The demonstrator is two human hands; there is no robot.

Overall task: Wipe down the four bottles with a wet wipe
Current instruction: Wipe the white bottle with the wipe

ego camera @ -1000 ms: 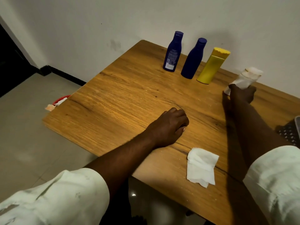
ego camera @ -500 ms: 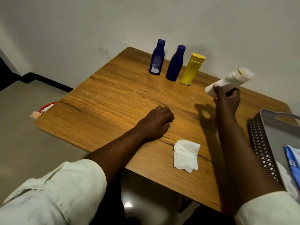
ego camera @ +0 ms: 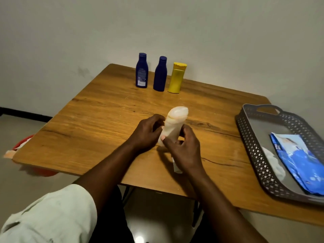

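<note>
I hold a cream-white bottle [ego camera: 173, 125] upright over the middle of the wooden table [ego camera: 87, 130], cap up. My left hand [ego camera: 148, 133] curls against its left side, and my right hand [ego camera: 184, 151] grips its lower part from the right, thumb across the front. A white wet wipe [ego camera: 175, 166] lies on the table under my right hand, with only a sliver showing. At the table's far edge stand a labelled dark blue bottle [ego camera: 142, 72], a second dark blue bottle [ego camera: 160, 75] and a yellow bottle [ego camera: 176, 79] in a row.
A dark perforated tray [ego camera: 245, 125] sits at the table's right edge and holds a blue wipes pack [ego camera: 298, 158] and a white wipe. A red bin [ego camera: 22, 142] stands on the floor beyond the left edge. The wall is close behind the bottles.
My right hand has brought the white bottle from the far right to the table's middle. My left hand has lifted off the table and closed on the bottle. The view has shifted right.
</note>
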